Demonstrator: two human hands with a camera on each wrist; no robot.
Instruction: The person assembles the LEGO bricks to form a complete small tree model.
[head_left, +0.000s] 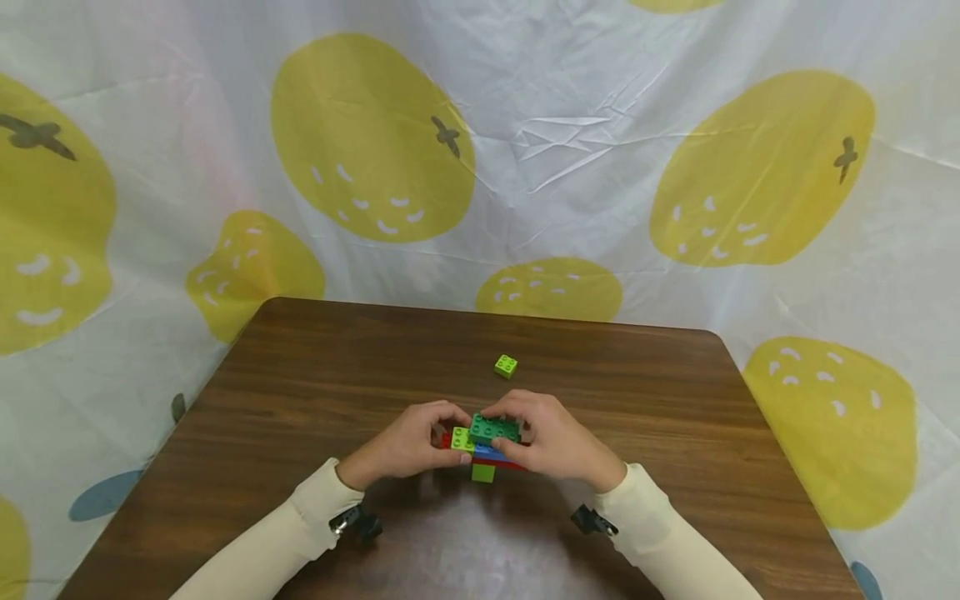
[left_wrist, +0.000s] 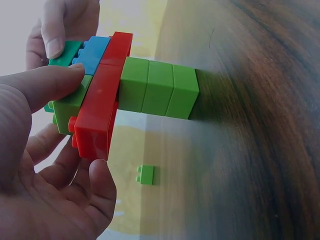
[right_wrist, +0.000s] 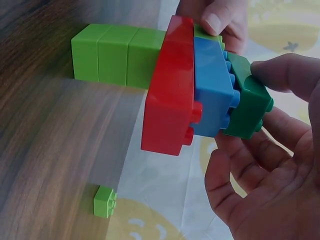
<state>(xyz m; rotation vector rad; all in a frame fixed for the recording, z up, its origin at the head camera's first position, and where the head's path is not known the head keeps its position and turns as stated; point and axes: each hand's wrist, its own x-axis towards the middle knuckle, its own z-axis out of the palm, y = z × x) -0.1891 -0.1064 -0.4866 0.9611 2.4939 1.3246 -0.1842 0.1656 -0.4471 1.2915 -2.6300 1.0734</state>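
Note:
A stack of toy building bricks stands on the table between both hands. Its base is a column of three lime bricks (left_wrist: 159, 89), topped by a layer of red bricks (left_wrist: 97, 102). Above the red lie a blue brick (right_wrist: 212, 82) and a lime brick (head_left: 461, 439), side by side. A dark green brick (head_left: 493, 428) sits at the top, over the blue one. My left hand (head_left: 408, 437) grips the upper lime brick, thumb on its near side and fingers behind. With thumb and fingers, my right hand (head_left: 558, 437) pinches the dark green brick, close over the blue studs.
One loose lime brick (head_left: 506, 366) lies farther back on the brown wooden table (head_left: 360, 358), studs up. Behind the table's far edge hangs a pale curtain (head_left: 555, 200) with yellow fruit prints. Each wrist carries a small black camera.

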